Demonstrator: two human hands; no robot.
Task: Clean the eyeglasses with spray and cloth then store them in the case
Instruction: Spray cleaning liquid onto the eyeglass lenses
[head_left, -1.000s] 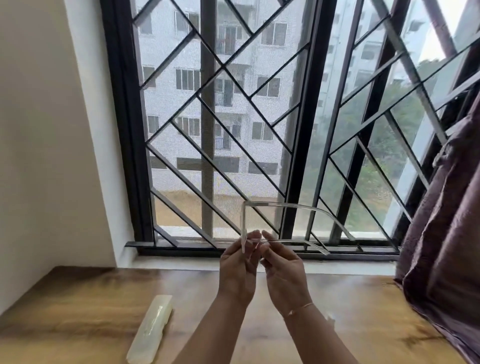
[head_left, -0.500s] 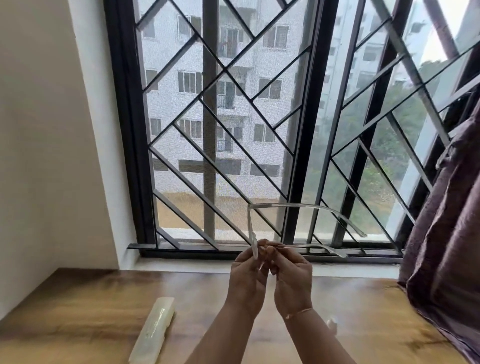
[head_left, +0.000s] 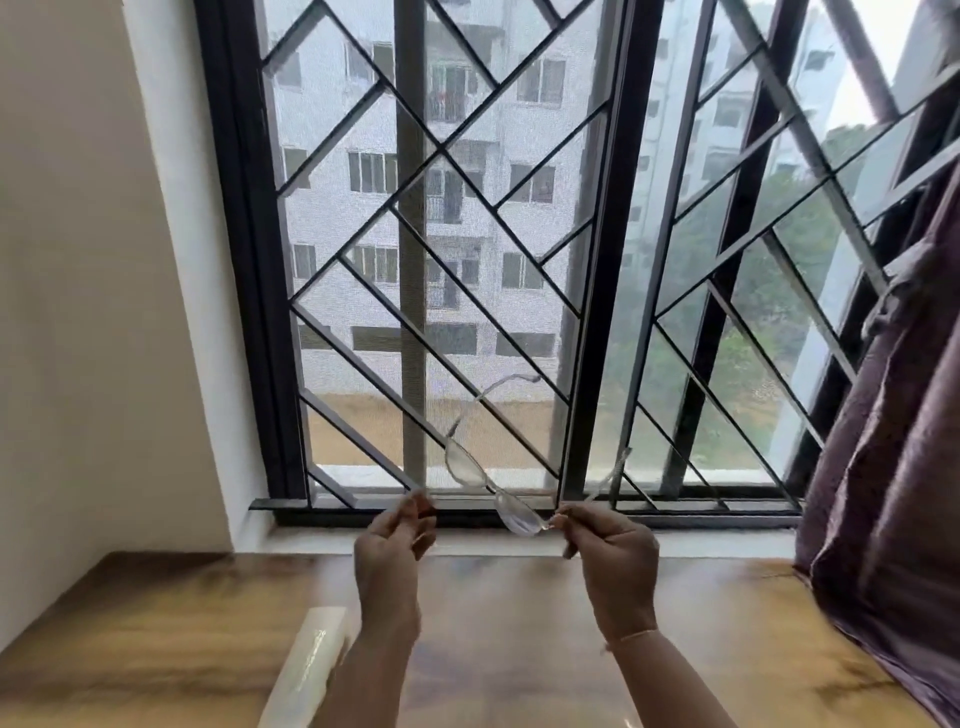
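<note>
Eyeglasses — clear-framed, temples unfolded, raised before the window, pinched at one hinge by right hand; left hand curled alongside, grasp indeterminate; case on table — step judged inspection, next requiring temples folded for casing.

No legible text, label, brand, number or sign appears in this view. The pale case at 7 o'clock and the clear eyeglasses just below centre show no mark that can be read; both are softened by blur.
</note>
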